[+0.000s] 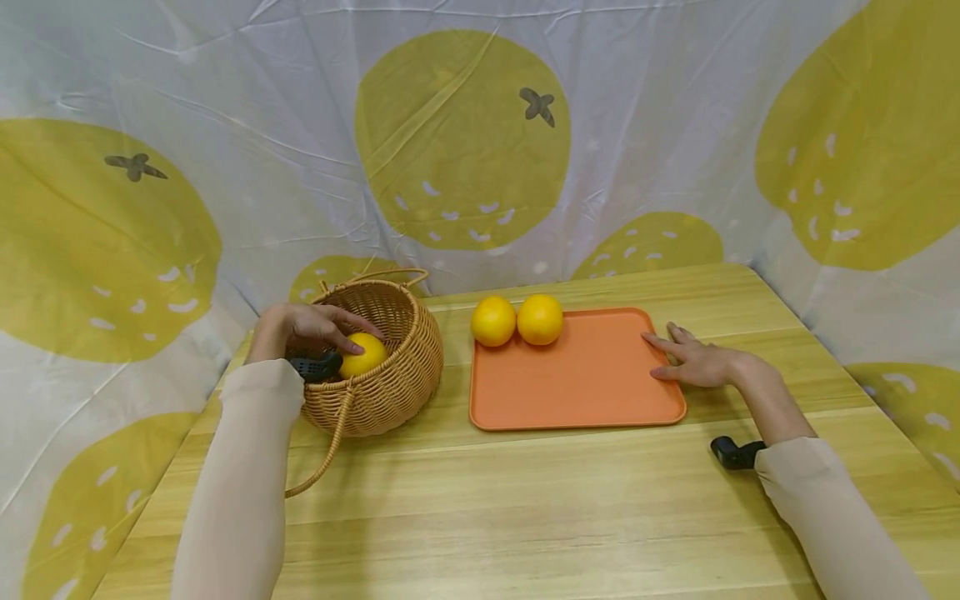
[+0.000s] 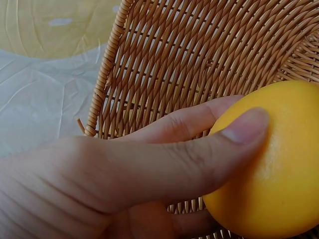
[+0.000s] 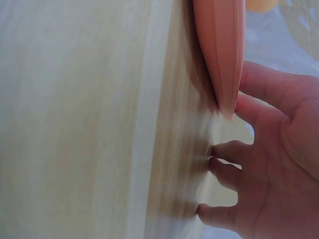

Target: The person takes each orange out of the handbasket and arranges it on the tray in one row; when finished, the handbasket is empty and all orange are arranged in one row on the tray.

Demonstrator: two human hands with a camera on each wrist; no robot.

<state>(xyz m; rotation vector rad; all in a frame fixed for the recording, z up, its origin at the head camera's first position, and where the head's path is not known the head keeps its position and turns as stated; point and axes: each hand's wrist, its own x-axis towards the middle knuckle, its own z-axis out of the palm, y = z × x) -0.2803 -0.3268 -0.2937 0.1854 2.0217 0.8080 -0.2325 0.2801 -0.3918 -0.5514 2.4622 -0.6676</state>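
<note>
Inside the mouth of a round wicker basket [image 1: 405,375], my left hand [image 1: 318,327] grips an orange [image 1: 365,356]. In the left wrist view the thumb presses on the near side of the orange [image 2: 279,164], and the other fingers reach round behind it, partly hidden. My right hand [image 1: 701,362] rests at the right edge of an orange-coloured tray [image 1: 577,383]. Its fingers are spread; thumb and forefinger touch the tray's rim [image 3: 224,59], while the remaining fingertips rest on the table. Two more oranges, a left one [image 1: 493,321] and a right one [image 1: 540,319], sit side by side at the tray's back left corner.
The wooden table [image 1: 525,508] carries both basket and tray. One basket handle [image 1: 330,454] hangs down at the front; another handle [image 1: 390,272] stands at the back. A fruit-print cloth [image 1: 637,125] hangs behind the table and along its sides.
</note>
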